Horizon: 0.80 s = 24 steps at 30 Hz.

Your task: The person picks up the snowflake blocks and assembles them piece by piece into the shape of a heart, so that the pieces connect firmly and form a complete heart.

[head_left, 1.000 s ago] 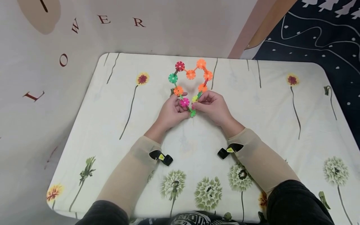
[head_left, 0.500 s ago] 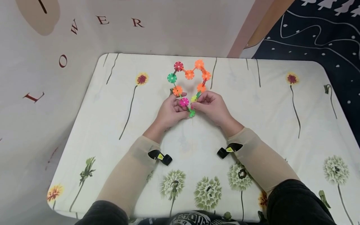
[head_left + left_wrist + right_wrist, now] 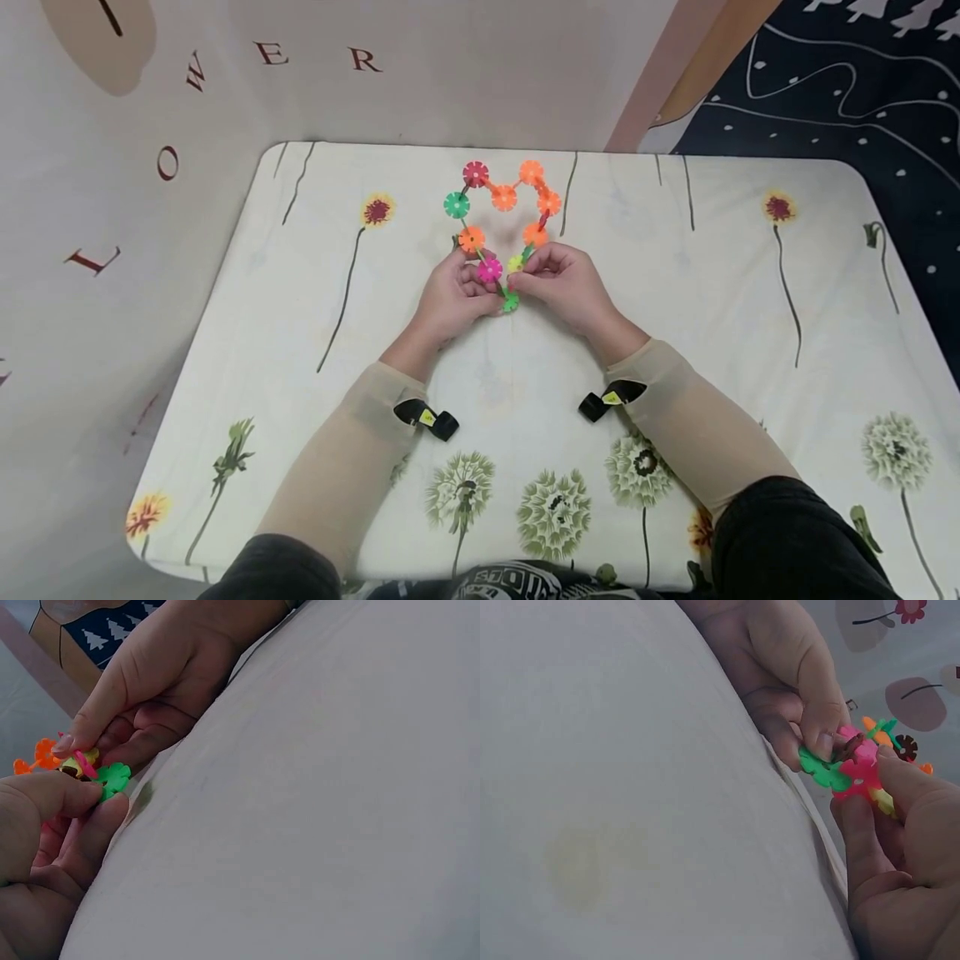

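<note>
A chain of flower-shaped interlocking plastic discs (image 3: 504, 197), orange, green, red, pink and yellow, forms a heart outline over the table. My left hand (image 3: 453, 296) pinches the green disc (image 3: 825, 769) at its lower tip between thumb and fingers. Beside it, my right hand (image 3: 562, 279) pinches a pink disc (image 3: 855, 780) right against that green one. A yellow disc (image 3: 515, 263) shows at the right fingertips. Another pink disc (image 3: 490, 269) and an orange one (image 3: 471, 239) lie in front of the left fingers. Fingers partly hide the joints between the lowest discs.
The table (image 3: 510, 400) has a white cloth printed with flowers and dandelions. A pale wall (image 3: 465, 83) with letters stands behind it, and a dark patterned panel (image 3: 847, 92) is at the far right.
The heart-shaped chain and both hands have shifted very slightly left in the head view. Both hands keep their pinch on the discs.
</note>
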Tool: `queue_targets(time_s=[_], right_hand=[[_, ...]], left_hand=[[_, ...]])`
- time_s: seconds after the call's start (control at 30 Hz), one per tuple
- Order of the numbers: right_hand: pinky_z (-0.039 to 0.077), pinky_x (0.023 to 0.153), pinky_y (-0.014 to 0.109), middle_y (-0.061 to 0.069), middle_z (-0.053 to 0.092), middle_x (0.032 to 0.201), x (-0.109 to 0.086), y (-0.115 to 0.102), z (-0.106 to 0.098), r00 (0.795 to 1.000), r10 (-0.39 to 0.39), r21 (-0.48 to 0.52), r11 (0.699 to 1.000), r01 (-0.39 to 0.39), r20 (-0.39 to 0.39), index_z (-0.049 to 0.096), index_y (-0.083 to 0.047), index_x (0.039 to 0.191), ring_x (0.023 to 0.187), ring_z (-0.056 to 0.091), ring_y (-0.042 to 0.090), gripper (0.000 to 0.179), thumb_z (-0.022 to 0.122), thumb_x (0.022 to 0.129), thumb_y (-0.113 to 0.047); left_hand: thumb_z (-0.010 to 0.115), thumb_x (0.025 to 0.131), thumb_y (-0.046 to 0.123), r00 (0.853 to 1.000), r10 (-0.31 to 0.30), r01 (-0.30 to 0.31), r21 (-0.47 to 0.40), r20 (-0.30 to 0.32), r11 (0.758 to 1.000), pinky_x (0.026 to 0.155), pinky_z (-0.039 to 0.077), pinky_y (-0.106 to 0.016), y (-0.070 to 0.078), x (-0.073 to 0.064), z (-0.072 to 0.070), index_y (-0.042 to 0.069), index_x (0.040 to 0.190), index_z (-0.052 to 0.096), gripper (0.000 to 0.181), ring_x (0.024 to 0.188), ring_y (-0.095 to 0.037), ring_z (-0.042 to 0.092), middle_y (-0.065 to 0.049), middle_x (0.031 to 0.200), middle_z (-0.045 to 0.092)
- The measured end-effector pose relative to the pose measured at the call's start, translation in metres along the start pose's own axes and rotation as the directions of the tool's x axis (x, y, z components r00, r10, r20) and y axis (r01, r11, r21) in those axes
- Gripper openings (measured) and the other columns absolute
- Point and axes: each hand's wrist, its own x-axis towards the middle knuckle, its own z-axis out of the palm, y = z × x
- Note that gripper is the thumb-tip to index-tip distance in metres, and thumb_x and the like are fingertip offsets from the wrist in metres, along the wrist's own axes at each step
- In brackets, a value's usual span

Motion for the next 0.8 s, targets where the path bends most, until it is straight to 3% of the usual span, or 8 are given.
queue_targets(time_s=[0.3, 0.5, 0.63, 0.8], right_hand=[[0.061, 0.078, 0.026, 0.011, 0.072, 0.092, -0.001, 0.001, 0.001, 0.999, 0.01, -0.031, 0.999, -0.011, -0.031, 0.068, 0.004, 0.095, 0.082, 0.072, 0.016, 0.016, 0.084, 0.091, 0.002], [0.058, 0.076, 0.023, 0.009, 0.074, 0.095, -0.007, 0.003, 0.0, 0.993, 0.046, -0.159, 0.985, -0.062, -0.105, 0.071, -0.001, 0.098, 0.082, 0.07, 0.015, 0.017, 0.085, 0.093, -0.01], [0.058, 0.073, 0.023, 0.009, 0.074, 0.093, -0.01, 0.002, -0.001, 0.992, 0.059, -0.228, 0.97, -0.084, -0.114, 0.072, -0.003, 0.097, 0.079, 0.069, 0.016, 0.018, 0.084, 0.095, -0.016], [0.057, 0.069, 0.025, 0.01, 0.074, 0.088, -0.012, -0.004, -0.001, 0.992, 0.077, -0.257, 0.961, -0.101, -0.102, 0.071, -0.003, 0.096, 0.073, 0.07, 0.018, 0.015, 0.079, 0.096, -0.015]], left_hand=[[0.078, 0.087, -0.011, 1.0, 0.028, -0.029, 0.063, 0.011, 0.998, 0.078, 0.062, -0.029, 0.0, 0.001, 0.001, 0.002, 0.134, 0.051, 0.057, 0.085, -0.02, 0.071, -0.012, 0.1, 0.071], [0.084, 0.087, -0.001, 1.0, -0.031, 0.031, 0.138, 0.0, 0.99, 0.085, 0.062, -0.032, 0.002, 0.0, 0.003, 0.003, 0.152, 0.042, 0.078, 0.092, -0.023, 0.074, -0.012, 0.106, 0.07], [0.087, 0.086, 0.005, 0.998, -0.058, 0.058, 0.212, -0.007, 0.976, 0.084, 0.062, -0.034, 0.003, -0.001, 0.004, 0.005, 0.159, 0.034, 0.09, 0.089, -0.023, 0.076, -0.012, 0.102, 0.072], [0.082, 0.092, 0.014, 0.997, -0.068, 0.074, 0.225, -0.036, 0.972, 0.077, 0.063, -0.035, 0.007, -0.001, 0.006, 0.002, 0.15, 0.041, 0.072, 0.083, -0.024, 0.076, -0.011, 0.101, 0.071]])
